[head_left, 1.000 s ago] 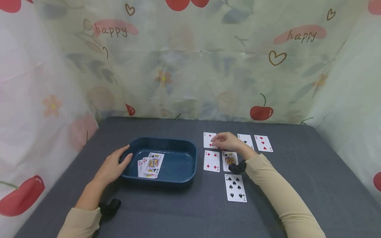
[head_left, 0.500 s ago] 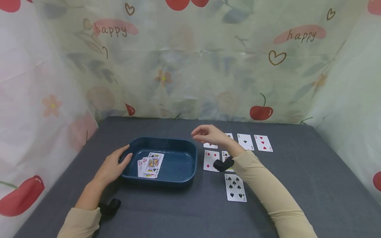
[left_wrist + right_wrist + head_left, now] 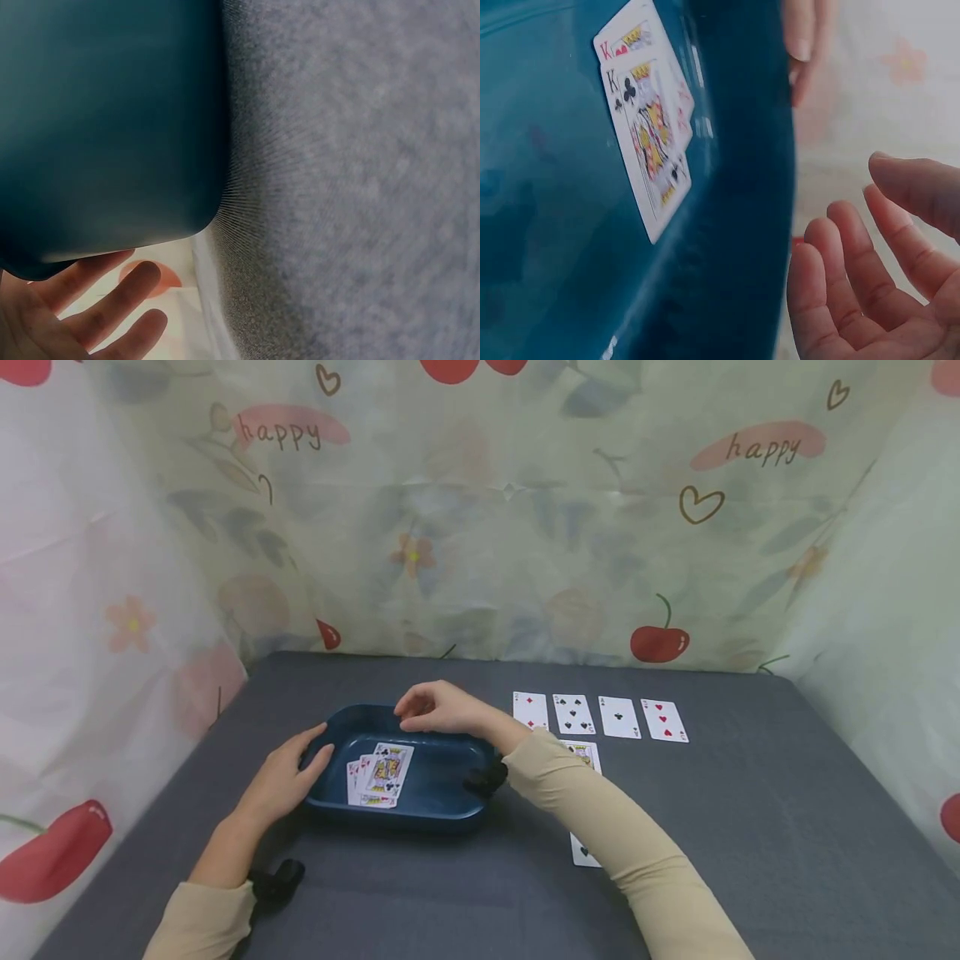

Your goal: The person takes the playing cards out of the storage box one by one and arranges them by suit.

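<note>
A dark blue tray (image 3: 442, 810) sits on the table. Inside it lies a loose pile of king cards (image 3: 386, 774), with the king of clubs (image 3: 649, 142) on top. My left hand (image 3: 279, 777) rests against the tray's left rim; the left wrist view shows its fingers (image 3: 112, 304) fairly straight and spread outside the wall. Above the tray's far side hovers my right hand (image 3: 442, 707), fingers loosely bent and thumb apart. The right wrist view shows nothing between these fingers (image 3: 870, 270).
Right of the tray lie the two of diamonds (image 3: 530, 708), a spade card (image 3: 574, 715), a club card (image 3: 619, 717) and a heart card (image 3: 664, 721). My right forearm partly covers a face card (image 3: 588, 752) and the seven of spades (image 3: 582, 853). Patterned curtains (image 3: 480, 527) surround the table.
My right hand has moved left from over the back row of cards to above the tray. My left hand stays at the tray's rim, and the king pile looks the same.
</note>
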A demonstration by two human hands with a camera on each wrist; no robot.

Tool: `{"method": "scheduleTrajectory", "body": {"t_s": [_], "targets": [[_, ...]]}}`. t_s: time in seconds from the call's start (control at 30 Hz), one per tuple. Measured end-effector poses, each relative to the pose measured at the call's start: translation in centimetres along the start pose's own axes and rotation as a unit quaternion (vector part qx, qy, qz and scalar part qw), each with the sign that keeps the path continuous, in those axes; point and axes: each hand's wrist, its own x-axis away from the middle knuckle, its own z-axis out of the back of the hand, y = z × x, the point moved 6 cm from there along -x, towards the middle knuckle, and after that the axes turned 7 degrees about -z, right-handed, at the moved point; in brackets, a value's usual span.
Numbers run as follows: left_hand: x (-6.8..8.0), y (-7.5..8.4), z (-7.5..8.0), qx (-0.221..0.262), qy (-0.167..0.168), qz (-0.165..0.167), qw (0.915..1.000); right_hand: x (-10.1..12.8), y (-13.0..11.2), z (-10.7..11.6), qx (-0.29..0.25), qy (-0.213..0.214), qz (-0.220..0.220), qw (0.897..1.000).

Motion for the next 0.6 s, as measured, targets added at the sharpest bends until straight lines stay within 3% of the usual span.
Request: {"method": "scheduleTrajectory", "body": {"t_s": [0.33,0.6], "targets": [[0.1,-0.1,0.0,0.005,-0.005,0.004,1.0,-3.4,0.5,-3.6,0.046,-0.012,-0.037,0.998],[0.0,-0.2,0.0,0.007,-0.005,0.002,1.0,-4.2,1.2,-4.8,0.077,-0.016,-0.066,0.995]]}}
